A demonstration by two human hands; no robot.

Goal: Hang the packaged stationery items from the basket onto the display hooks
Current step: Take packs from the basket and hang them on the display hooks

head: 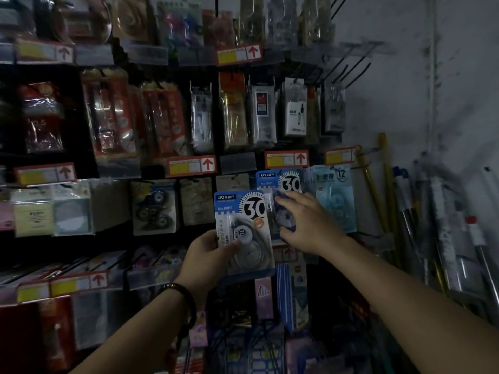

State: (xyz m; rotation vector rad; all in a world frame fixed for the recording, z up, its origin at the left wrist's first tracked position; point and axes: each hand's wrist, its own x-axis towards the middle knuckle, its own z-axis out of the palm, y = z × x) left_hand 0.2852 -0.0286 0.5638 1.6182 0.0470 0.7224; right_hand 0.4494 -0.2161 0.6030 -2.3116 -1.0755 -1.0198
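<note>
My left hand (206,259) grips a blue-and-white correction tape pack (244,228) marked "30" by its lower left edge, holding it upright in front of the display wall. A matching "30" pack (280,184) hangs on a hook just to the right and behind. My right hand (307,225) reaches to that hanging pack with fingers spread and touching its blister. A light-blue "12" pack (336,195) hangs further right. The blue wire basket (253,346) sits low between my forearms, holding several packs.
Rows of hooks carry packaged stationery across the wall, with red-and-yellow price tags (191,166) below each row. Bare black hooks (351,68) stick out at the upper right. Long poles and tubes (432,228) lean against the grey wall on the right.
</note>
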